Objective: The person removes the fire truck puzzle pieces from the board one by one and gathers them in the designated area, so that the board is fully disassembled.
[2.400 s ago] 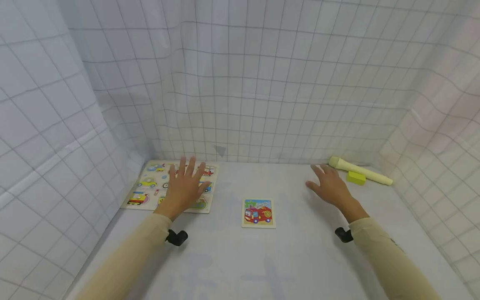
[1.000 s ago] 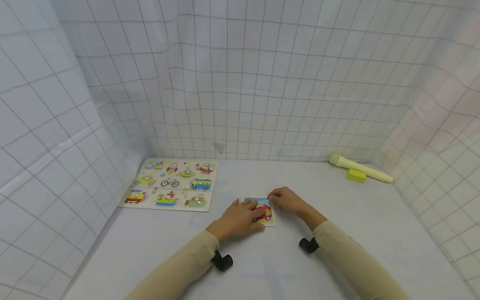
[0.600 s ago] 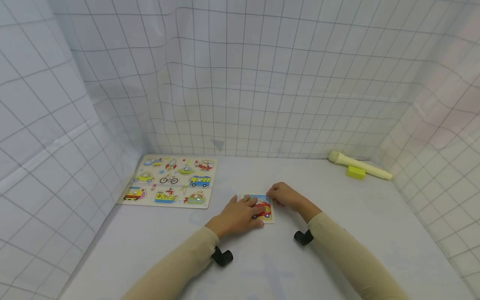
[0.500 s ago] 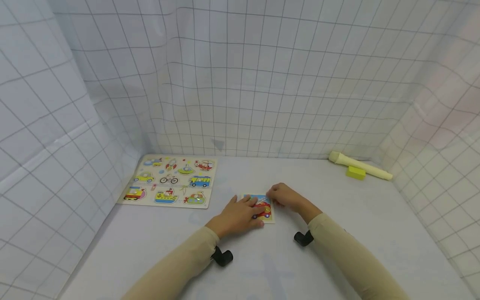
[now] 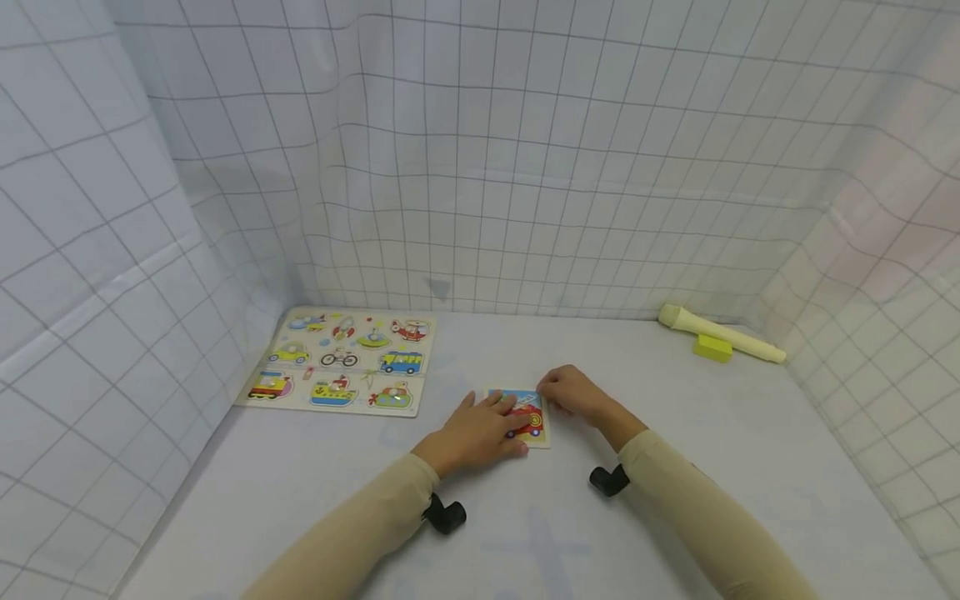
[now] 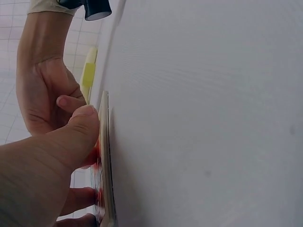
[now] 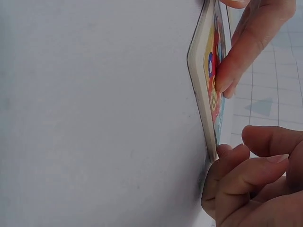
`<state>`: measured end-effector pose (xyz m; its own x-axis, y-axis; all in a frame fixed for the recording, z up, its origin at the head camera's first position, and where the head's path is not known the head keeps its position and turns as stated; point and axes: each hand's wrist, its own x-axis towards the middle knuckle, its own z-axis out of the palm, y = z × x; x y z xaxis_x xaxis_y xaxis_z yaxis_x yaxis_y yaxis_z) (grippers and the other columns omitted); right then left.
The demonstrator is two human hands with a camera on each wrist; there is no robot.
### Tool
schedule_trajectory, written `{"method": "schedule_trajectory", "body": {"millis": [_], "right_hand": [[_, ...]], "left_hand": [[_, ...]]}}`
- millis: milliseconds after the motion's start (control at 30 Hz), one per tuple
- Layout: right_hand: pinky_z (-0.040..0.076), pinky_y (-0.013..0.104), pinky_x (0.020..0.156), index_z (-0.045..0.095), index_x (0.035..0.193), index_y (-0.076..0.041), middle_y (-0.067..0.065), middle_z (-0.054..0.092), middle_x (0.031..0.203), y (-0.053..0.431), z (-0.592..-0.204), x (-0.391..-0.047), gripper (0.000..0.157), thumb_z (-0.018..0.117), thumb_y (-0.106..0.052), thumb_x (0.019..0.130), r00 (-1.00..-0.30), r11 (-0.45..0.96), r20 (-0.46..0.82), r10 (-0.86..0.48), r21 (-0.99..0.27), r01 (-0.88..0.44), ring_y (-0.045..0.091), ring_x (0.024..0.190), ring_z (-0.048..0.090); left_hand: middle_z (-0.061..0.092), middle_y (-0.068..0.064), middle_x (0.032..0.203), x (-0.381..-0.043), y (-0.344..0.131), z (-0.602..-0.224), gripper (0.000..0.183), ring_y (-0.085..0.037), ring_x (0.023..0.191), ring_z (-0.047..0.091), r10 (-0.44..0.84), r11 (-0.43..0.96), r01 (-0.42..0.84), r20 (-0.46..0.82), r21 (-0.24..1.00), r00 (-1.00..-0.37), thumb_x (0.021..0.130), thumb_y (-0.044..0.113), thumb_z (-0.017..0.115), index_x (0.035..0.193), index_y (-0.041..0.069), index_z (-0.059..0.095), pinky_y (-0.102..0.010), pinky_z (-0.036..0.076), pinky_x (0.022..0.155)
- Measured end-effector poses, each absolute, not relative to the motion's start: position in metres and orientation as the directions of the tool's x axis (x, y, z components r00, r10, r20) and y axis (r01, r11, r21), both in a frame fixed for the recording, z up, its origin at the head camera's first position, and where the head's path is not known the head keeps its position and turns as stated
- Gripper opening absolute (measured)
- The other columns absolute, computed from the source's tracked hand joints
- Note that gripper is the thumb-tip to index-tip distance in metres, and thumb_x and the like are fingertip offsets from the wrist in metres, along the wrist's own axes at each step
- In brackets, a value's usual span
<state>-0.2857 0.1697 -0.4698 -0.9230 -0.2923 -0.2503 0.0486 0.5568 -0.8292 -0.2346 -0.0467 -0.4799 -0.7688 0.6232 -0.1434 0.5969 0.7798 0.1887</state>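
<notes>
A small square wooden picture puzzle (image 5: 530, 408) with a red fire engine and a pale rim lies mid-table. My left hand (image 5: 476, 435) rests over its left part with fingers spread, hiding much of the picture. At its far right corner, my right hand (image 5: 573, 392) has its fingers curled, fingertips right at the edge. In the right wrist view, the curled right fingers (image 7: 246, 177) meet the far corner of the puzzle, while left fingertips press on its face. The left wrist view shows the board (image 6: 105, 165) edge-on beside the left thumb (image 6: 80, 135).
A larger vehicle peg puzzle (image 5: 345, 362) lies at the back left. At the back right, a yellow block (image 5: 712, 348) sits against a pale yellow microphone-shaped stick (image 5: 723, 335). Checked white curtain (image 5: 510, 167) encloses the table's back and sides.
From apart above the table, both hands have come inward to the small puzzle; the left lies on it, the right curls at its corner. Over the last half second they hold almost still.
</notes>
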Motion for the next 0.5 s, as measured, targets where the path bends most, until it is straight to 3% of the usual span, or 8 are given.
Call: {"method": "schedule_trajectory", "body": {"millis": [267, 500], "right_hand": [[0.037, 0.024, 0.051, 0.062, 0.09, -0.002, 0.004, 0.056, 0.074, 0.159, -0.462, -0.288, 0.009, 0.065, -0.01, 0.092, -0.931, 0.534, -0.247, -0.269, -0.842, 0.069, 0.014, 0.06, 0.047], [0.043, 0.026, 0.055, 0.064, 0.108, -0.001, 0.009, 0.062, 0.083, 0.165, -0.46, -0.292, 0.016, 0.067, -0.008, 0.095, -0.939, 0.545, -0.26, -0.225, -0.832, 0.1, 0.018, 0.069, 0.056]], "left_hand": [[0.039, -0.007, 0.162, -0.235, -0.048, -0.478, 0.059, -0.033, 0.151, 0.033, 0.624, 0.779, 0.6, -0.14, 0.181, -0.769, 0.099, 0.063, 0.05, 0.151, 0.034, 0.052, -0.067, 0.025, 0.117], [0.037, -0.007, 0.164, -0.234, -0.049, -0.479, 0.06, -0.034, 0.152, 0.031, 0.633, 0.772, 0.608, -0.151, 0.186, -0.759, 0.1, 0.063, 0.049, 0.152, 0.034, 0.05, -0.067, 0.025, 0.117]]}}
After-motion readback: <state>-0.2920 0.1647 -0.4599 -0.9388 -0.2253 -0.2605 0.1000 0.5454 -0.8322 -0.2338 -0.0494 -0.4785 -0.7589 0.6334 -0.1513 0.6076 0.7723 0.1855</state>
